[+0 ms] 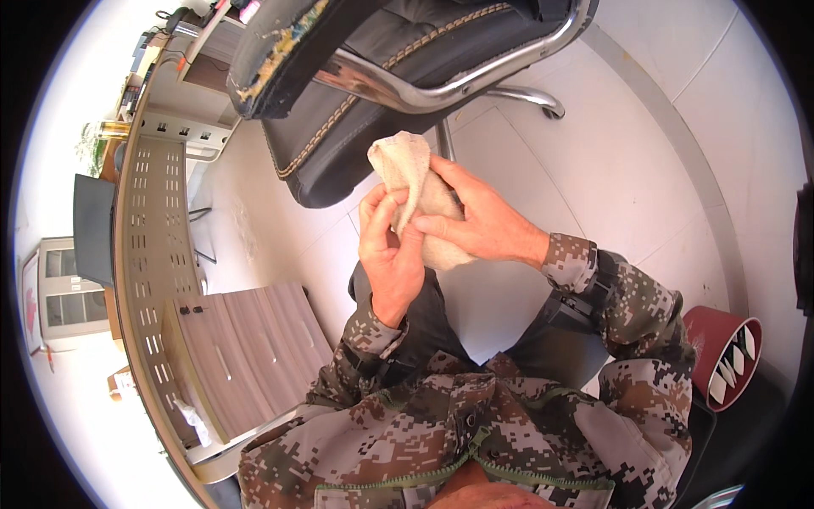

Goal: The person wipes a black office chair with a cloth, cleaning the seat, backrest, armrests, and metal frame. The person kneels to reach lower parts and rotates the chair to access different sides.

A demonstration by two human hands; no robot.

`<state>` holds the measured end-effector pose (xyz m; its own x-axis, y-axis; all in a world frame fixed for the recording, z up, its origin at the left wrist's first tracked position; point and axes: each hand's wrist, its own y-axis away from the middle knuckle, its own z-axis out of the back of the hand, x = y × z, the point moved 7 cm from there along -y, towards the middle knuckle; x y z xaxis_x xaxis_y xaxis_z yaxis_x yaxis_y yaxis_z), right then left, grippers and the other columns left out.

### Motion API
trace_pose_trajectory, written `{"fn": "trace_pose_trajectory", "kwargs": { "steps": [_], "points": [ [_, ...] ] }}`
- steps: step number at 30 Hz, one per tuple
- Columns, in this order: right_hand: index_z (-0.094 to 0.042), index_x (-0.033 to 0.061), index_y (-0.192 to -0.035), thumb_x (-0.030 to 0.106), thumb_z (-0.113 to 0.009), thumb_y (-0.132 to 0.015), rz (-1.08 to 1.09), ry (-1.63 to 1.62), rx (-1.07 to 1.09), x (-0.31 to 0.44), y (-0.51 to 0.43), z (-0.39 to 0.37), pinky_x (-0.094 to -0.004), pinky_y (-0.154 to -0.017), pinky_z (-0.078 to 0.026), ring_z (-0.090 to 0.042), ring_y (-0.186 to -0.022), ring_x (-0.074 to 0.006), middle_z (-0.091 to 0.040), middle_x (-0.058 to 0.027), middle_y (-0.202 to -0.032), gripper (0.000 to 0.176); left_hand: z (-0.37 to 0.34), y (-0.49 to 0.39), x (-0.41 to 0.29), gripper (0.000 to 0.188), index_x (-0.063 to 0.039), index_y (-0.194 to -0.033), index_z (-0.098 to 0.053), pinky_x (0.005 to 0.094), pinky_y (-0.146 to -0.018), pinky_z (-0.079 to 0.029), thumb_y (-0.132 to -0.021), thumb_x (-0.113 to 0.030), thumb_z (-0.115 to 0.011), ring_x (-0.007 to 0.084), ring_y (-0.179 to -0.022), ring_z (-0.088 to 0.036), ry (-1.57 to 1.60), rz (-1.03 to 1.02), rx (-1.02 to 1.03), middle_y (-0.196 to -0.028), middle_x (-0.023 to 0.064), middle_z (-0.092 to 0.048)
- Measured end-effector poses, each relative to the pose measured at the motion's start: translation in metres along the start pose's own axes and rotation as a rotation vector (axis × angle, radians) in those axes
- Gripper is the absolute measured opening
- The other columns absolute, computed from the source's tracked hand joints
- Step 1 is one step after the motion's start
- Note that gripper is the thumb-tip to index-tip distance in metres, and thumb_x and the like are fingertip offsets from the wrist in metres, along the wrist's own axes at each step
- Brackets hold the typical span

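Observation:
A beige cloth [439, 197], crumpled and folded over, is held between both hands above the floor. My left hand [395, 254] pinches its left edge between thumb and fingers. On the other side, my right hand [486, 219] grips the cloth with the thumb across the front and the fingers behind it. Whether anything lies inside the cloth cannot be told. Just beyond the hands stands a black office chair [356, 127] with tan stitching and chrome arm frames. The covering of its armrest [273, 63] is torn, with yellowish material showing.
At the left are a wooden drawer cabinet [254, 356] and a desk with a slotted panel [159, 242]. A monitor [94, 229] stands on the desk. A dark red bucket [706, 343] with pale, pointed items sits at the right. The chair's chrome leg [528, 95] reaches over the tiled floor.

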<state>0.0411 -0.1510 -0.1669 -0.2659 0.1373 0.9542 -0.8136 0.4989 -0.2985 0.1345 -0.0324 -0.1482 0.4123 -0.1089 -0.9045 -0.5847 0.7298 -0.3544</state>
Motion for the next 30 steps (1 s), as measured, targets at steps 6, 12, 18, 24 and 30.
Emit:
{"fn": "trace_pose_trajectory", "kwargs": {
  "steps": [6, 12, 18, 24, 30],
  "points": [
    [-0.048, -0.0025, -0.144, 0.007, -0.062, -0.093, 0.149, 0.323, -0.097, -0.015, 0.0, 0.034, -0.0456, -0.103, -0.048, -0.058, -0.119, -0.0436, -0.059, -0.0242, -0.128, 0.053, -0.001, -0.01, -0.013, 0.027, 0.006, -0.117, -0.066, 0.0347, -0.095, -0.055, -0.09, 0.006, -0.067, 0.0267, -0.108, -0.066, -0.183, -0.082, 0.101, -0.125, 0.0187, -0.063],
    [-0.05, -0.0028, -0.141, 0.004, -0.062, -0.092, 0.046, 0.745, -0.66, -0.072, 0.017, 0.161, -0.0455, -0.102, -0.05, -0.062, -0.117, -0.0408, -0.061, -0.0238, -0.127, 0.05, 0.042, -0.026, -0.023, 0.025, 0.007, -0.119, -0.067, 0.0337, -0.088, -0.059, -0.096, 0.01, -0.059, 0.02, -0.105, -0.067, -0.205, -0.212, 0.067, -0.138, 0.0196, -0.059],
    [-0.05, -0.0119, -0.137, 0.013, -0.064, -0.099, -0.248, 0.021, -1.022, -0.123, 0.049, 0.25, -0.0357, -0.093, -0.056, -0.067, -0.108, -0.0245, -0.067, -0.0195, -0.122, 0.047, 0.065, -0.053, -0.023, 0.017, 0.006, -0.111, -0.069, 0.0296, -0.079, -0.058, -0.098, 0.007, -0.059, 0.0166, -0.096, -0.067, -0.107, -0.248, -0.021, -0.129, 0.0187, -0.065],
    [-0.05, -0.0092, -0.136, 0.016, -0.071, -0.099, -0.241, -0.289, -0.85, -0.109, 0.01, 0.173, -0.0357, -0.094, -0.056, -0.066, -0.11, -0.0227, -0.065, -0.0174, -0.127, 0.049, 0.059, -0.068, -0.031, 0.015, 0.007, -0.109, -0.069, 0.0293, -0.078, -0.06, -0.097, 0.007, -0.06, 0.0161, -0.094, -0.068, -0.105, -0.16, 0.03, -0.122, 0.0151, -0.066],
    [-0.049, -0.0046, -0.138, 0.011, -0.071, -0.098, -0.504, -0.481, -0.632, -0.07, -0.003, 0.095, -0.037, -0.101, -0.054, -0.063, -0.118, -0.0227, -0.064, -0.0149, -0.131, 0.048, 0.069, -0.078, -0.012, 0.018, 0.005, -0.113, -0.07, 0.0293, -0.075, -0.061, -0.098, 0.006, -0.06, 0.0168, -0.095, -0.069, 0.021, 0.158, -0.017, -0.124, 0.0147, -0.065]
  ]
}}
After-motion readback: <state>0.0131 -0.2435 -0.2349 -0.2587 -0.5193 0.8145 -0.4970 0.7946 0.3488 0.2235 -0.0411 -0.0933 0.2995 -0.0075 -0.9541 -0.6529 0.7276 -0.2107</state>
